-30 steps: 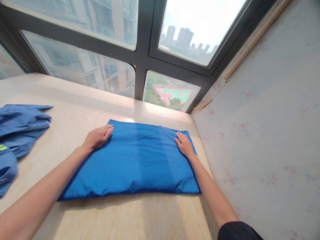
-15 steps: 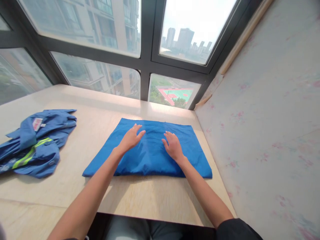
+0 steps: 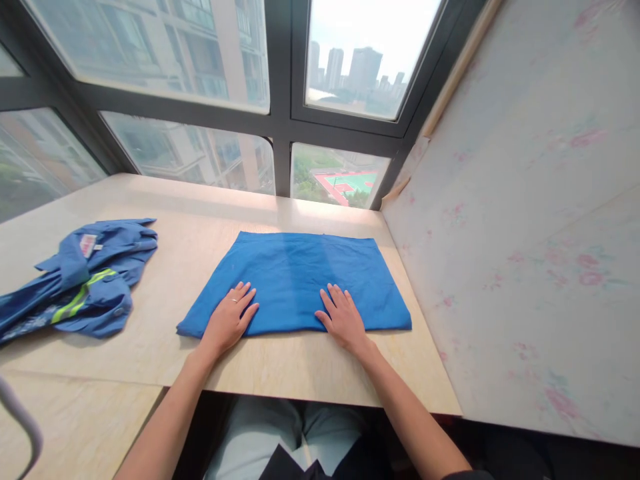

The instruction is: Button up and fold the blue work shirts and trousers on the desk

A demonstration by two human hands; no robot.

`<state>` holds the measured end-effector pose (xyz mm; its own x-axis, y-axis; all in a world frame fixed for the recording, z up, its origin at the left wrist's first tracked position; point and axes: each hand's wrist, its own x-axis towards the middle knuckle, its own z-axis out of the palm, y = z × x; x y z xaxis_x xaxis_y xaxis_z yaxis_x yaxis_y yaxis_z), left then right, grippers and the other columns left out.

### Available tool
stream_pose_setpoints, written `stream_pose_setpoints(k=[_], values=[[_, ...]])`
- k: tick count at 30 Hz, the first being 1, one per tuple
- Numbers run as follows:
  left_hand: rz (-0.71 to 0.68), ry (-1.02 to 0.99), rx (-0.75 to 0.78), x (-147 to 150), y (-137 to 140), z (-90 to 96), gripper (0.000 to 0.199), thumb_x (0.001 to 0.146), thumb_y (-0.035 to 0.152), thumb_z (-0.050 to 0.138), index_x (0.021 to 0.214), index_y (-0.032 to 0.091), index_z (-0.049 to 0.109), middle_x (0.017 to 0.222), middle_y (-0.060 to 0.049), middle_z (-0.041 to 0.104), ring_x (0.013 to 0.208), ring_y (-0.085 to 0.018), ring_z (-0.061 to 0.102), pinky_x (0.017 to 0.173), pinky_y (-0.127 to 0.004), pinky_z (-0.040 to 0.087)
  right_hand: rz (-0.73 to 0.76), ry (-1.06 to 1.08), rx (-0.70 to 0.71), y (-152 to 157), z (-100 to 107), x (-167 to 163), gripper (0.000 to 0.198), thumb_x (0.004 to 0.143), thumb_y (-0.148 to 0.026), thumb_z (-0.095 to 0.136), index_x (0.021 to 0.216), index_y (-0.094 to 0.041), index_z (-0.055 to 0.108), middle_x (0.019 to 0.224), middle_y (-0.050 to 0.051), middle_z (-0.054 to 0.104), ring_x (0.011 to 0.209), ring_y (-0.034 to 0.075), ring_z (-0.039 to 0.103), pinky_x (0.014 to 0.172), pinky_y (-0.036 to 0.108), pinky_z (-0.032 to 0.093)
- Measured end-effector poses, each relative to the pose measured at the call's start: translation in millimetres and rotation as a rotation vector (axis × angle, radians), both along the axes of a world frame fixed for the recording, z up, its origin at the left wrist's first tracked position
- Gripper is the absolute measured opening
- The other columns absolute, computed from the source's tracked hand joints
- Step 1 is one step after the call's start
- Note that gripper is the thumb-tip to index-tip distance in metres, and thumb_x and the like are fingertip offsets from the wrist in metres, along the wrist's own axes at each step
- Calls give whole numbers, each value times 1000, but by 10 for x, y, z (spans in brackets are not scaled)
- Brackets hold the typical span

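A folded blue cloth (image 3: 290, 273), possibly a garment, lies flat on the pale wooden tabletop (image 3: 280, 363) in front of me. On its near left part my left hand (image 3: 231, 317) rests palm down, fingers spread, a ring on one finger. My right hand (image 3: 343, 317) lies palm down on the near edge, right of the middle, with its fingers stretched toward the window. Neither hand grips anything. The cloth's underside and inner layers are hidden.
Left of the cloth lies a crumpled blue work jacket (image 3: 107, 273) with a yellow-green stripe. A flowered wall (image 3: 500, 267) bounds the right side; a dark window frame (image 3: 283, 133) stands behind. A grey curved bar (image 3: 23, 423) is at lower left.
Both hands have slid back toward me, from the cloth's middle to its near edge. The near part looks flatter and smoother. The view has shifted slightly.
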<state>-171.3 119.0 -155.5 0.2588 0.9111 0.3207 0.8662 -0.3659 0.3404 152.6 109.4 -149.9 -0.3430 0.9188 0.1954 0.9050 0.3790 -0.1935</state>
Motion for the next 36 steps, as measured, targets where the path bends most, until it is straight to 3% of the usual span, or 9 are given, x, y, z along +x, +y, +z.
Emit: stream_pose_setpoints(k=[3,6,11,20,27,32,34,36], values=[[54,86,-17,-99,-47,34,61,97,53,33,134,12,59,148,-16,50,142,-31,40,118,-52,30,-98,-57,-10,-102,-28,465,61,101,-53,35,151,-18,41,159,14,33,148,29,28,120,52,22],[211,187,-34,-103,-95,108,63,96,51,33,138,9,55,150,-20,46,144,-33,37,118,-52,28,-193,-70,-14,-199,-72,878,64,102,-55,31,152,-16,39,159,16,31,149,30,27,119,53,23],[466,258,-61,-147,-226,259,66,96,48,30,142,5,48,149,-24,45,141,-36,39,113,-54,32,-240,-94,-6,-321,-141,1199,68,102,-55,27,151,-9,39,158,18,33,148,31,28,119,53,24],[548,293,-170,-244,-512,309,70,95,51,29,140,2,49,148,-28,44,139,-39,39,109,-61,32,-282,-105,-39,-594,-206,1218,69,100,-55,27,150,-10,41,158,17,33,147,31,29,119,53,23],[636,292,-206,-267,-872,291,62,96,49,31,135,7,57,146,-26,48,140,-38,40,110,-57,33,-283,-128,-132,-836,-173,1426,69,95,-60,33,143,-15,52,154,15,42,143,32,39,114,54,35],[697,125,-218,-355,-1080,340,63,94,51,32,123,5,63,137,-27,56,136,-39,45,110,-56,36,-288,-163,-183,-680,95,1399,63,90,-67,39,116,-19,72,129,18,65,121,37,61,99,50,50],[736,-48,-191,-354,-1135,390,66,93,55,33,125,4,60,134,-26,58,132,-37,49,110,-52,39,-265,-133,-157,-510,266,1165,60,92,-66,39,113,-21,73,119,18,71,112,36,66,94,50,53],[796,-241,-124,-325,-1204,439,71,91,58,35,134,5,53,135,-25,57,129,-35,52,109,-49,42,-138,-53,-85,-309,427,780,59,93,-63,41,122,-20,69,128,17,66,121,34,61,101,49,49]])
